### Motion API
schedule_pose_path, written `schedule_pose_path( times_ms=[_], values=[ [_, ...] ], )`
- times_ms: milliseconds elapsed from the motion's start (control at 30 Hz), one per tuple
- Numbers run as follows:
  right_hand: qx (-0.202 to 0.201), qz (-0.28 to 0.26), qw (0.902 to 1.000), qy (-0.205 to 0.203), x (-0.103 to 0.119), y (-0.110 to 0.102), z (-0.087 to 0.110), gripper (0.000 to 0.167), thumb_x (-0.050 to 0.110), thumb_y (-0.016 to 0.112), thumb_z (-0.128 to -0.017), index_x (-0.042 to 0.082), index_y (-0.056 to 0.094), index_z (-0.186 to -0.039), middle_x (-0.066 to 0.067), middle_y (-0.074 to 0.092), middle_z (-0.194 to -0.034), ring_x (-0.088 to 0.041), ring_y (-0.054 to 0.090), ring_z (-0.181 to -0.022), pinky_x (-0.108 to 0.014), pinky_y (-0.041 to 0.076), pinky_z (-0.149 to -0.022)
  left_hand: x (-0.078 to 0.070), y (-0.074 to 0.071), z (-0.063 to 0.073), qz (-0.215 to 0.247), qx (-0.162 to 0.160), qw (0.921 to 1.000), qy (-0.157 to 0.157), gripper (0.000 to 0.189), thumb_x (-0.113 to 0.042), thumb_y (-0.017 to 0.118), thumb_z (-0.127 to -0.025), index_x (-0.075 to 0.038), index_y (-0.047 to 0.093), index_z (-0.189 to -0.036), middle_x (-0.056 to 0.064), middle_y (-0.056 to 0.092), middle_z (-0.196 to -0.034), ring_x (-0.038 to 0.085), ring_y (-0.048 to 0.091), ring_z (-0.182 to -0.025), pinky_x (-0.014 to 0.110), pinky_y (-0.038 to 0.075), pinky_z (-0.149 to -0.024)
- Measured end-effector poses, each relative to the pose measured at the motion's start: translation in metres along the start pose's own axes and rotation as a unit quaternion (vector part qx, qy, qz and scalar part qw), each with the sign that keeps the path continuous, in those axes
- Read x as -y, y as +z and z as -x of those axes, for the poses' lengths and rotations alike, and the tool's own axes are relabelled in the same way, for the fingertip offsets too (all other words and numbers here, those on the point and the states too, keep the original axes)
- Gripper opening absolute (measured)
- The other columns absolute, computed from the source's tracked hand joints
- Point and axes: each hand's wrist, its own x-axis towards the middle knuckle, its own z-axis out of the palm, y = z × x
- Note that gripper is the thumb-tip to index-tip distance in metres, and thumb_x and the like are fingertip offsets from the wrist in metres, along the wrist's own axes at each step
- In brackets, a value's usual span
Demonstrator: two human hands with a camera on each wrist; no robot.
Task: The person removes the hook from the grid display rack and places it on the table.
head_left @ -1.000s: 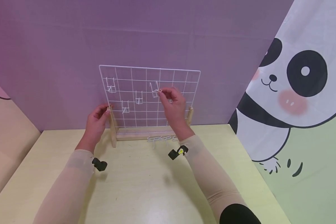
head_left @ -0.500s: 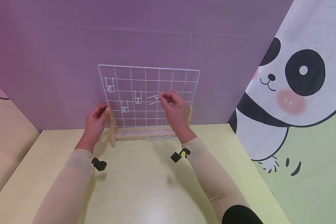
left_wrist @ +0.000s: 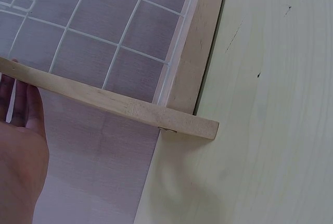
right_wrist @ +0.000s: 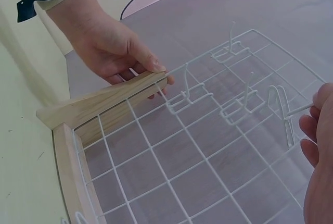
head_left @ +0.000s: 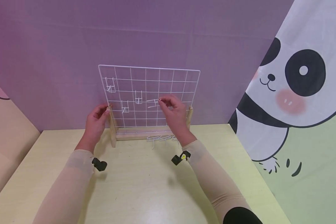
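A white wire grid panel point(head_left: 152, 115) stands upright in a wooden stand. My left hand point(head_left: 95, 123) grips the top of the stand's left post point(head_left: 112, 129); the right wrist view shows its thumb on the post end point(right_wrist: 156, 78) and fingers around the far side. With thumb and fingertips my right hand point(head_left: 175, 116) pinches a white wire hook point(right_wrist: 283, 114) by its projecting prong. The hook lies sideways in front of the grid, its two bent arms pointing left. Three similar hooks hang on the panel: upper left point(head_left: 110, 88), lower left point(head_left: 125, 109) and middle point(head_left: 138, 100).
Several loose white hooks point(head_left: 154, 138) lie on the pale wooden table point(head_left: 140, 186) before the stand's base bar point(head_left: 137, 135). A purple cloth backdrop point(head_left: 145, 34) hangs behind the panel. To the right is a panda-printed cloth point(head_left: 296, 124).
The hook in my right hand has turned from arms up against the grid to arms pointing left. The right hand has come slightly lower. My left hand stays on the post.
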Motion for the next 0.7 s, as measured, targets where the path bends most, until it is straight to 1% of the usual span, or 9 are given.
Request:
schedule_pose_path(
  times_ms=[167, 233, 400, 567, 700],
  values=[
    [0.013, 0.005, 0.9999, 0.004, -0.003, 0.001, 0.005, 0.006, -0.004, 0.078, -0.099, -0.001, 0.079, -0.104, -0.015, 0.075, -0.1, -0.016, 0.064, -0.085, -0.02, 0.053, -0.073, 0.001, 0.0, -0.001, 0.002, 0.004, 0.9999, 0.009, 0.036, -0.013, 0.065, -0.113, 0.004, 0.064, -0.145, -0.009, 0.072, -0.132, 0.01, 0.059, -0.124, 0.013, 0.048, -0.104],
    [0.023, 0.009, 0.9997, 0.002, -0.005, 0.001, 0.007, 0.005, -0.002, 0.078, -0.101, 0.0, 0.08, -0.104, -0.012, 0.075, -0.1, -0.017, 0.064, -0.085, -0.021, 0.053, -0.073, 0.002, 0.001, -0.001, 0.008, 0.005, 0.9998, 0.014, 0.037, -0.012, 0.065, -0.113, 0.006, 0.063, -0.145, -0.008, 0.072, -0.131, 0.011, 0.059, -0.123, 0.014, 0.048, -0.104],
    [0.047, 0.037, 0.998, -0.021, -0.008, 0.002, 0.014, 0.006, 0.002, 0.079, -0.102, 0.003, 0.082, -0.107, -0.008, 0.076, -0.099, -0.019, 0.067, -0.089, -0.022, 0.054, -0.074, 0.004, 0.001, -0.002, 0.018, 0.01, 0.9995, 0.021, 0.036, -0.01, 0.065, -0.113, 0.007, 0.063, -0.145, -0.006, 0.071, -0.131, 0.011, 0.059, -0.121, 0.015, 0.047, -0.103],
    [0.074, 0.038, 0.9956, -0.043, -0.013, 0.007, 0.019, 0.008, -0.002, 0.08, -0.1, 0.002, 0.082, -0.107, -0.01, 0.077, -0.099, -0.022, 0.07, -0.088, -0.023, 0.056, -0.074, 0.004, 0.0, -0.001, 0.013, 0.009, 0.9997, 0.018, 0.035, -0.011, 0.064, -0.113, 0.004, 0.064, -0.145, -0.007, 0.071, -0.131, 0.011, 0.058, -0.122, 0.014, 0.047, -0.103],
    [0.091, 0.037, 0.994, -0.047, -0.017, 0.011, 0.024, 0.01, -0.006, 0.08, -0.099, 0.001, 0.082, -0.106, -0.012, 0.076, -0.099, -0.022, 0.07, -0.089, -0.024, 0.058, -0.075, 0.005, -0.001, -0.002, 0.015, 0.008, 0.9997, 0.016, 0.036, -0.011, 0.064, -0.113, 0.005, 0.063, -0.146, -0.005, 0.071, -0.132, 0.012, 0.058, -0.122, 0.015, 0.047, -0.103]
  ],
)
